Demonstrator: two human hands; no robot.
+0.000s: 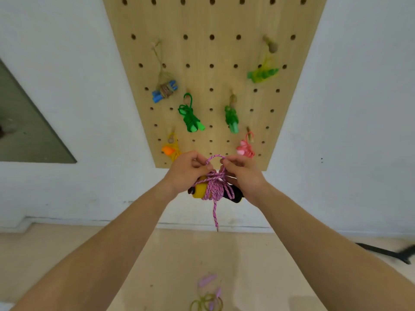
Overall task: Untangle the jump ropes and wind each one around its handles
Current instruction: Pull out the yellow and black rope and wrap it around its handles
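Held up before a pegboard (213, 52), a pink jump rope (215, 187) sits wound round its yellow and black handles (199, 190). The left hand (186, 171) and right hand (244, 176) each pinch its top loop (215, 157) in a closed grip. A loose tail (215, 212) dangles; slackening either pinch could let the coils unravel.

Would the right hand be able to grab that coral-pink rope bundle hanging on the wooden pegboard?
Likely not yet: the coral-pink rope bundle hangs close by with nothing between, but the right hand is pinching the speckled purple rope.
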